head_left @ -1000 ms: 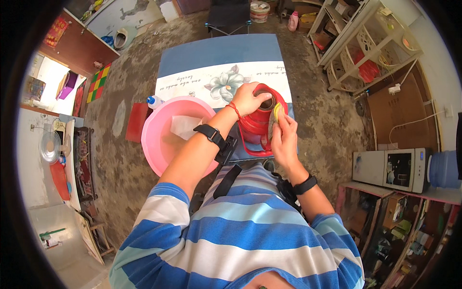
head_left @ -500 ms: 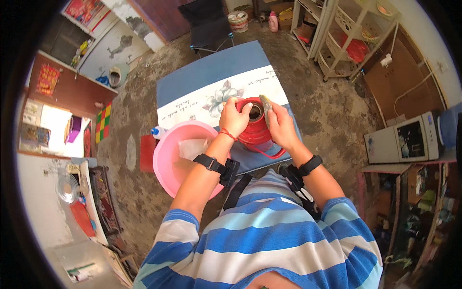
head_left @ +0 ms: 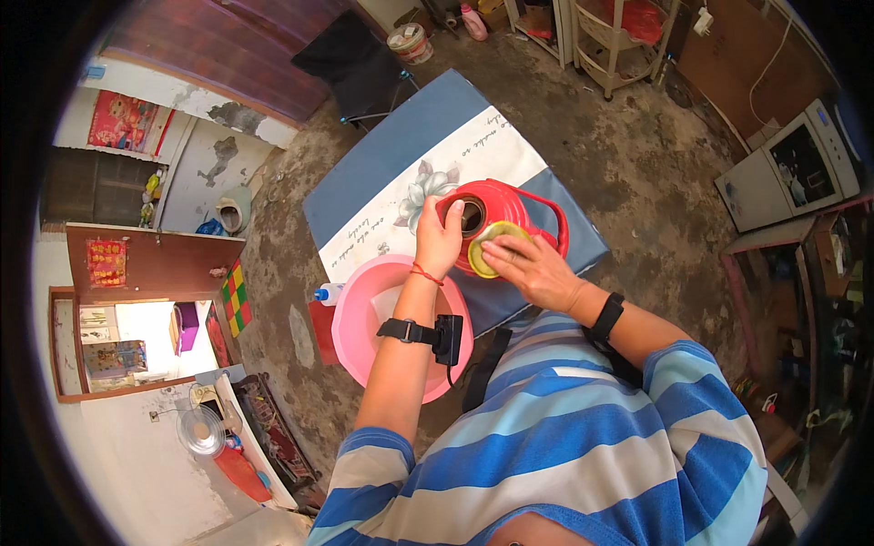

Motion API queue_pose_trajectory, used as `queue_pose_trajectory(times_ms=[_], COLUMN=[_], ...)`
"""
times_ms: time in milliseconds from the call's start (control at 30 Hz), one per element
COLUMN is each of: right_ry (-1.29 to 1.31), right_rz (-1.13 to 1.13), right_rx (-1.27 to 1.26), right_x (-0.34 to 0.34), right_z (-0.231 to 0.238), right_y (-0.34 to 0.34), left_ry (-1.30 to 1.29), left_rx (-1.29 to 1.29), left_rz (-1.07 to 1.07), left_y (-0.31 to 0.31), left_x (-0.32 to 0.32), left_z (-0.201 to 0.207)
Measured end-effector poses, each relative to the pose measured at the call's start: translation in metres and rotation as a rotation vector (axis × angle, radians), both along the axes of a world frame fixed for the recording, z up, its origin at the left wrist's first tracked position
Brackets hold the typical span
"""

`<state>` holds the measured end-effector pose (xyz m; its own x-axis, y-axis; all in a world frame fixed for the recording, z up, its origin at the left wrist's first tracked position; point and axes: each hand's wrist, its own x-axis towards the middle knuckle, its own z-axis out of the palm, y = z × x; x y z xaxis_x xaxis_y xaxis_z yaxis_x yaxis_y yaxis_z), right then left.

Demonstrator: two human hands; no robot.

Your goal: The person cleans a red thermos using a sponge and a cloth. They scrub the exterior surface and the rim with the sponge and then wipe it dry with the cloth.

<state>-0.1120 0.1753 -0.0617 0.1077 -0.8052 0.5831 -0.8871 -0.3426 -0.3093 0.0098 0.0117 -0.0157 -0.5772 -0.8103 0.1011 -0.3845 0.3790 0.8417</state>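
1. The round red flask-like vessel (head_left: 510, 202), with a dark open mouth and a looped red handle (head_left: 561, 227), is over the near part of the blue-and-white cloth-covered table (head_left: 373, 196). Its mouth faces up; whether its base rests on the cloth is hidden.
2. The left hand (head_left: 438, 242) grips the vessel beside its mouth, thumb at the rim and fingers on the outer side, apparently steadying it.
3. The right hand (head_left: 544, 276) holds the flat, rounded yellow-green scrubbing pad (head_left: 479, 257), its fingers spread over it. The pad lies against the vessel's shoulder, just beside the mouth.
4. Judged from this contact, scrubbing of the outside seems to be under way rather than complete: the pad is on the surface and both hands are occupied.
5. How much is done cannot be told. The visible upper red surface looks bright, but the underside and far side are hidden. No lid covers the mouth, and the inside is too dark to judge.
6. The wide pink plastic basin (head_left: 351, 341) stands to the left, near the vessel, partly behind the left forearm. The small white bottle with a blue cap (head_left: 331, 294) is just beyond its rim.
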Motion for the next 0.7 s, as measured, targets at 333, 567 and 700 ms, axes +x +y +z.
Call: queue_pose_trajectory(times_ms=[333, 567, 700], right_ry=[-0.296, -0.452, -0.367], right_rz=[-0.188, -0.28, -0.215], right_rx=[0.01, 0.022, 0.044], right_x=[-0.002, -0.012, 0.002], right_z=[0.012, 0.022, 0.014], right_y=[-0.011, -0.046, -0.014], left_ry=[0.002, 0.062, 0.0], left_rx=[-0.006, 0.019, -0.002], left_rz=[0.017, 0.014, 0.036], left_y=[-0.001, 0.002, 0.001], left_x=[0.0, -0.004, -0.004], left_z=[-0.007, -0.002, -0.006])
